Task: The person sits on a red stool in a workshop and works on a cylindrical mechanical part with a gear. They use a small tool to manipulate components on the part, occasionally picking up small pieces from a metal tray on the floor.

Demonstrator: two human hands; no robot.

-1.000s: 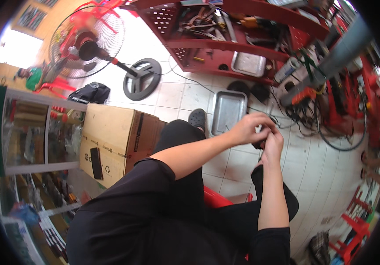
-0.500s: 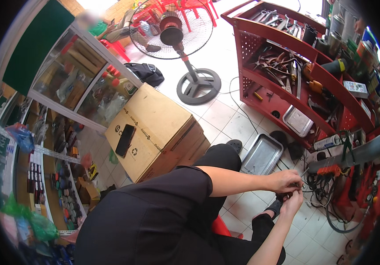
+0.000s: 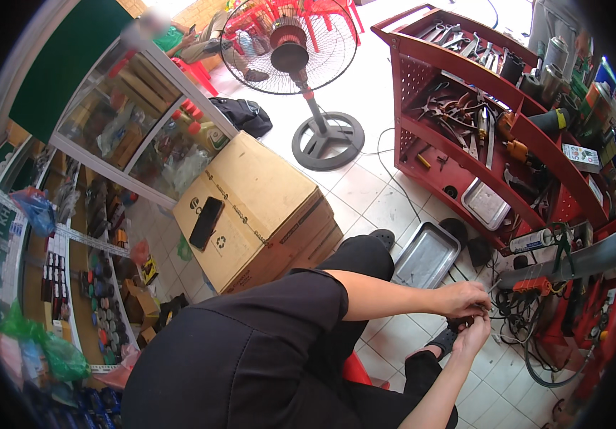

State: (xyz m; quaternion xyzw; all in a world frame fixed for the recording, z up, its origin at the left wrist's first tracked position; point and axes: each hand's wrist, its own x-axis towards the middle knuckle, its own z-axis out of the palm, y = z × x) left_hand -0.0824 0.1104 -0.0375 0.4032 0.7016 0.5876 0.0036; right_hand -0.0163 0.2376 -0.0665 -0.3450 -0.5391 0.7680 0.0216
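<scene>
Left hand [image 3: 463, 298] and right hand [image 3: 474, 332] pinch together on what seems a small dark part [image 3: 478, 312]; metal tray [image 3: 426, 255] lies near.

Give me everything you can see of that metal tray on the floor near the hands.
The metal tray is a shallow rectangular pan, silvery and dull, with rounded corners and a raised rim. It lies flat on the white floor tiles, at the foot of the red tool cart, beside the seated person's dark-trousered knee. A few small dark bits lie inside it; what they are is unclear. Neither hand touches it.
</scene>
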